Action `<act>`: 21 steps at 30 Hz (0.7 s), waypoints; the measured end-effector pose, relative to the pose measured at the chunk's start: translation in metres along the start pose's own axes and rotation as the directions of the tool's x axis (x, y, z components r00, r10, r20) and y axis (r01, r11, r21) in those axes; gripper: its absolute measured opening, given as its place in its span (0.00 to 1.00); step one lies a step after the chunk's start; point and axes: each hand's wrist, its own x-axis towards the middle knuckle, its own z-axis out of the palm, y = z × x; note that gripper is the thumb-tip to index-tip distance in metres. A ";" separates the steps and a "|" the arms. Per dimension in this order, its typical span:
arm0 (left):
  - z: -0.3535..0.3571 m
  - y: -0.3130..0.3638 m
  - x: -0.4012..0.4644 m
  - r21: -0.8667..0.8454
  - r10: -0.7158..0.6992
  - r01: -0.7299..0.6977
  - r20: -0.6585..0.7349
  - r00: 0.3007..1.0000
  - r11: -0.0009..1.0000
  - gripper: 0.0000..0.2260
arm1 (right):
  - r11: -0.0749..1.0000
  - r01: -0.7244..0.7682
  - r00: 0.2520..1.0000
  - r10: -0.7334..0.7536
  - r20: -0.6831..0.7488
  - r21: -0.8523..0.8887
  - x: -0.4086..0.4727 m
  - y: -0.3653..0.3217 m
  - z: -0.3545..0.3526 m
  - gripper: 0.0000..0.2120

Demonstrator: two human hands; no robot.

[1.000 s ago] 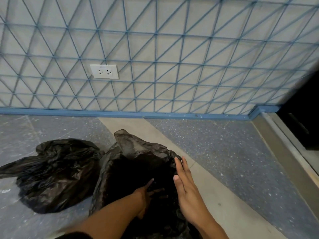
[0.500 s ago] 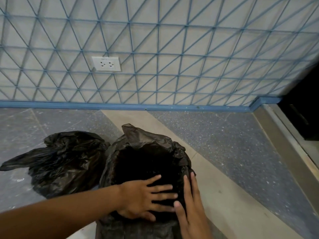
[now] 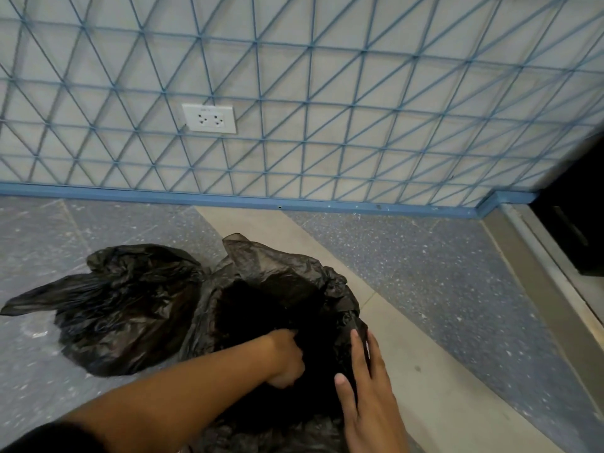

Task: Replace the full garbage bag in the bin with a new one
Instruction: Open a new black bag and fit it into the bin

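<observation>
Head view: new bag (image 3: 277,289) lines the bin; full bag (image 3: 124,308) lies on the floor beside it. My left hand (image 3: 287,361) reaches inside, fingers hidden; right hand (image 3: 366,387) lies flat, fingers together, on the rim. I should press the liner down evenly.

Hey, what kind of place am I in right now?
Probably an indoor room or hallway corner: a speckled floor, a wall with a blue triangle grid carrying a power outlet, and a blue baseboard.

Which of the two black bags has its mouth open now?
The black bag under the hands, right of the other: its mouth gapes dark, with the left hand reaching inside. The bag lying on the floor looks bunched closed.
</observation>
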 end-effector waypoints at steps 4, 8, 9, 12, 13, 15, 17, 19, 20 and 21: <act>-0.013 -0.045 -0.074 -0.106 -0.195 0.173 -0.730 0.655 0.979 0.10 | 0.974 0.118 0.953 -0.165 -0.253 -0.191 0.001 0.000 -0.014 0.30; 0.018 -0.064 -0.093 -0.425 -0.580 0.398 -0.657 0.483 0.813 0.19 | 0.858 0.441 0.836 -0.499 -0.226 -0.262 0.017 -0.028 -0.006 0.24; 0.024 -0.064 -0.088 -0.465 -0.622 0.414 -0.601 0.502 0.783 0.22 | 0.810 0.507 0.828 -0.553 -0.096 -0.295 0.026 -0.037 0.003 0.26; 0.029 -0.072 -0.078 -0.674 -0.685 0.271 -0.478 0.549 0.687 0.22 | 0.785 0.541 0.798 -0.366 0.480 -0.301 0.062 -0.045 0.029 0.40; 0.028 -0.079 -0.076 -0.755 -0.697 0.187 -0.441 0.565 0.629 0.21 | 0.746 0.573 0.739 -0.290 0.608 -0.340 0.077 -0.042 0.039 0.46; 0.030 -0.087 -0.069 -0.814 -0.705 0.131 -0.395 0.589 0.566 0.17 | 0.603 0.666 0.638 -0.154 0.754 -0.440 0.104 -0.026 0.064 0.50; 0.030 -0.090 -0.067 -0.826 -0.709 0.095 -0.411 0.573 0.556 0.17 | 0.479 0.717 0.558 0.042 0.829 -0.507 0.123 -0.008 0.093 0.43; 0.034 -0.091 -0.065 -0.855 -0.723 0.031 -0.418 0.550 0.518 0.18 | 0.396 0.749 0.536 0.109 0.837 -0.531 0.133 0.001 0.111 0.32; 0.036 -0.091 -0.064 -0.867 -0.730 -0.007 -0.423 0.537 0.498 0.18 | 0.362 0.751 0.552 0.117 0.826 -0.552 0.135 0.001 0.114 0.29; 0.037 -0.091 -0.064 -0.875 -0.735 -0.041 -0.430 0.524 0.482 0.18 | 0.345 0.742 0.570 0.126 0.812 -0.574 0.136 0.000 0.117 0.26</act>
